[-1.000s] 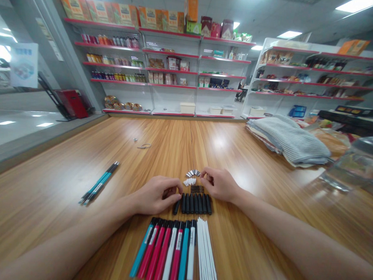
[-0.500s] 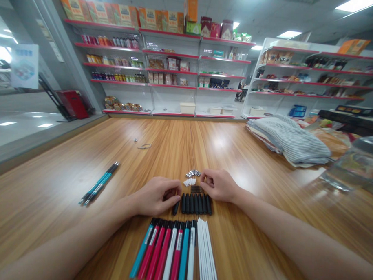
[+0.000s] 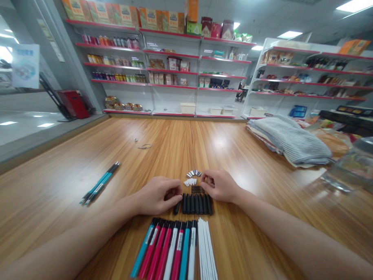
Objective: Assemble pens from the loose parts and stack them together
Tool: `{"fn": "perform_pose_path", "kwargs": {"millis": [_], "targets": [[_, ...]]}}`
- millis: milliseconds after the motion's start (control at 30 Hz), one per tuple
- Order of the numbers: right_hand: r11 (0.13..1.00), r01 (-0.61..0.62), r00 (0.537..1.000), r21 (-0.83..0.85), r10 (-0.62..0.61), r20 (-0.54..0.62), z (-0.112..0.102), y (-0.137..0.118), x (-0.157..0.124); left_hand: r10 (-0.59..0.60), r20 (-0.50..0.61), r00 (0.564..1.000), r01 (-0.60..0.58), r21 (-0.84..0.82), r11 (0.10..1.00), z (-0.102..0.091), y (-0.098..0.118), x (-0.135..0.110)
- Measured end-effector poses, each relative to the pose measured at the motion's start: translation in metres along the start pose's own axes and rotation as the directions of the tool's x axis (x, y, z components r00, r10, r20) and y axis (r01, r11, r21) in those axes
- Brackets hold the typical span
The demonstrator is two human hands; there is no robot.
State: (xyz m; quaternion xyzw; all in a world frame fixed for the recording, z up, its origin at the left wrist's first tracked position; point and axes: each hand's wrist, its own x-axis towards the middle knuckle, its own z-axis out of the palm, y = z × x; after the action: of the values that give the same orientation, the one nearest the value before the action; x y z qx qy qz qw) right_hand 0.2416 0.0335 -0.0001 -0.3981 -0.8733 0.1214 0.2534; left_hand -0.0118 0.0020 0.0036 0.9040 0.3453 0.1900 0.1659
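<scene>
Head view: short black tubes (image 3: 197,204)

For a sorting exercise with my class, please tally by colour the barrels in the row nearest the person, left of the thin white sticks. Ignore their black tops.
Teal barrels: 2
Pink barrels: 4
White barrels: 2
Total: 8
</scene>
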Motion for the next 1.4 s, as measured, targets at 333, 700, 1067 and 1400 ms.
{"fn": "perform_pose_path", "kwargs": {"millis": [333,700,1067,1400], "targets": [[0.985,0.031,0.998,0.171,-0.021,-0.063,0.0,0.003,-0.004,0.111,-0.002,0.994,-0.111,0.046,0.993,0.0,-0.005,0.002],[0.941,-0.024,0.999,0.339,0.011,0.041,-0.001,0.006,-0.001,0.066,0.063,0.996,-0.058,-0.124,0.991,-0.005,-0.008,-0.001],[0.945,-0.022,0.999,0.326,0.009,0.043,0.001,0.007,0.0,-0.365,0.612,0.702,0.541,-0.125,0.832,-0.041,-0.021,-0.011],[0.94,-0.011,0.999,0.34,-0.003,0.041,0.0,0.006,0.0,-0.403,0.766,0.5,0.697,-0.08,0.713,-0.047,-0.026,-0.012]]}}
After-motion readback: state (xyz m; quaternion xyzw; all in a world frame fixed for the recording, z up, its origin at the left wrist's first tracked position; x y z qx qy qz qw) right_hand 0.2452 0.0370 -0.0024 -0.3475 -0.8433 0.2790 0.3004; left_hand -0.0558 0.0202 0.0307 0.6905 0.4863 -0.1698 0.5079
